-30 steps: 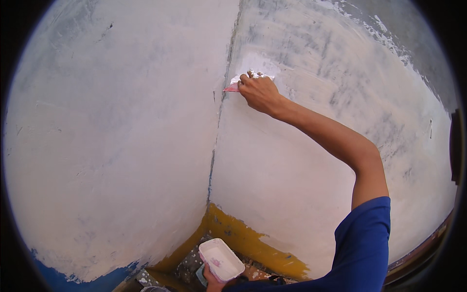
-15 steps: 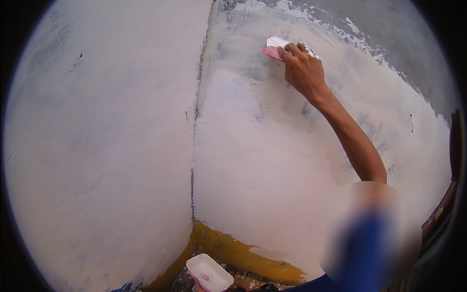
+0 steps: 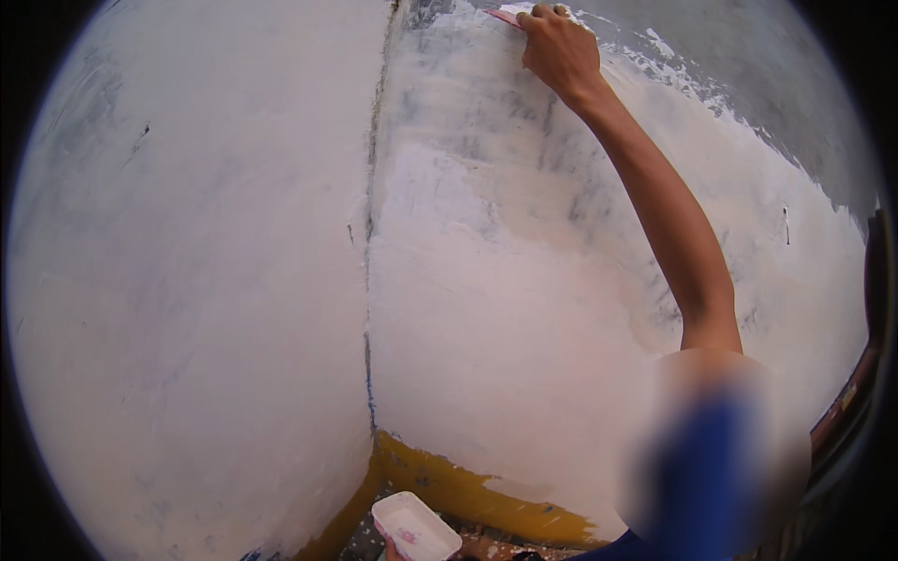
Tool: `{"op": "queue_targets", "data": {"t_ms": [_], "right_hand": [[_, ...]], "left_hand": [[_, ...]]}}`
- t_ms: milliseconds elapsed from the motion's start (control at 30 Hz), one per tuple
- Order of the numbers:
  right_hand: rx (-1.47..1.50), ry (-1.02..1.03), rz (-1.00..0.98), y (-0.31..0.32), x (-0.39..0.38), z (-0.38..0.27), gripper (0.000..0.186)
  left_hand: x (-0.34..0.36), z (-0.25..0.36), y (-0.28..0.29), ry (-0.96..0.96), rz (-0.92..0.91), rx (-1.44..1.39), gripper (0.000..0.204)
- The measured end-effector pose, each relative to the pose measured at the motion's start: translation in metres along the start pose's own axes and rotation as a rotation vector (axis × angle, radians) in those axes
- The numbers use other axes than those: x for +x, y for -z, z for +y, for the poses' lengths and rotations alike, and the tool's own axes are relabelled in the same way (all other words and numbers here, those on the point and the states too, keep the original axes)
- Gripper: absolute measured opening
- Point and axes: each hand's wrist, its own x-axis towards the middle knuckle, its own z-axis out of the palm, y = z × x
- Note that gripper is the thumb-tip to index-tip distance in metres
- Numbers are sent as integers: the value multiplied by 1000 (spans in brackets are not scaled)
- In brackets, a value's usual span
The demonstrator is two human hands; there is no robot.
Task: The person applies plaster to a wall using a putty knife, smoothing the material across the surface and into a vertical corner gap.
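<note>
Up high, our right hand (image 3: 559, 51) is closed around a flat pink-edged putty scraper (image 3: 506, 16), pressing its blade against the white plastered wall (image 3: 524, 309) just right of the inside corner, where the white coat meets bare grey surface; our arm stretches up from a blue sleeve (image 3: 697, 486). Down at the lower edge, our left hand (image 3: 393, 552) grips a shallow white rectangular tray (image 3: 414, 528) from beneath, near the yellow painted band (image 3: 468, 491) at the wall's foot; only its fingertips show.

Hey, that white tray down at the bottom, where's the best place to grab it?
Grip the white tray by its near short rim, coming from below, where the left hand seems to hold it already. It sits open side up, so a low rim grip should keep it level.
</note>
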Motion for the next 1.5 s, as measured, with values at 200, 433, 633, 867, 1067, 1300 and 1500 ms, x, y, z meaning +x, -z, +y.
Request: {"op": "queue_targets", "data": {"t_ms": [200, 433, 633, 867, 1067, 1300, 1500], "right_hand": [[130, 476, 73, -46, -91, -113, 9], [249, 208, -21, -13, -28, -109, 8], [-63, 92, 46, -35, 24, -52, 19], [245, 479, -338, -42, -86, -164, 20], [172, 188, 22, -37, 24, -99, 27], [203, 440, -189, -62, -46, -155, 9], [409, 359, -399, 0, -85, -158, 30]], "left_hand": [[-4, -3, 7, -32, 1, -11, 84], [-13, -1, 7, -87, 2, -71, 84], [-21, -6, 4, -135, 21, -156, 84], [-11, -14, 38, -661, 64, 451, 80], [3, -21, 52, -855, 33, 984, 77], [-2, -11, 27, -114, -29, -67, 86], [4, -13, 35, -109, -16, -47, 85]]}}
